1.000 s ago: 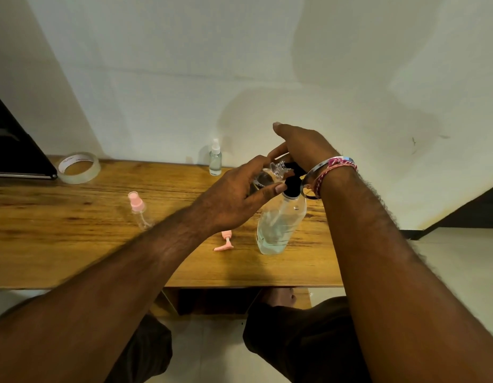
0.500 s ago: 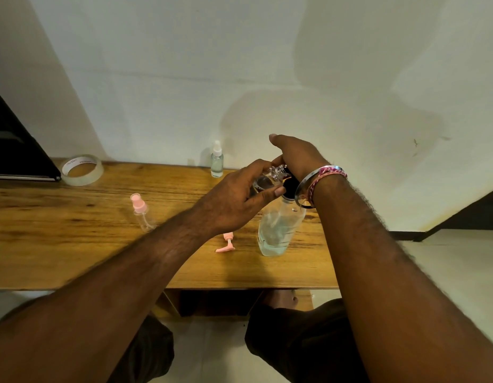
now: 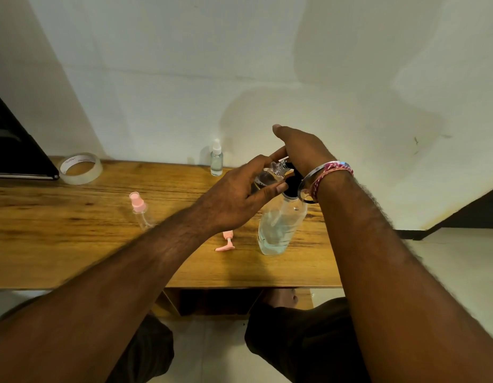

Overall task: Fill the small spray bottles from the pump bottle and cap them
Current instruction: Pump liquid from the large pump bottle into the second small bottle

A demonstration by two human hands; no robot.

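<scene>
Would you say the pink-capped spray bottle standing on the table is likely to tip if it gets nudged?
Probably, yes. The pink-capped spray bottle looks tall and narrow, so its footing is small. Its clear body seems empty, so it is likely light. Once over, the round body may roll on the table.

A roll of clear tape (image 3: 80, 168) lay on the wooden table (image 3: 60, 244) near its back left edge, just beside a dark flat object (image 3: 15, 150) at the frame's left. A pale wall (image 3: 240, 64) rose behind the table, and light floor (image 3: 461, 258) showed to the right.
</scene>
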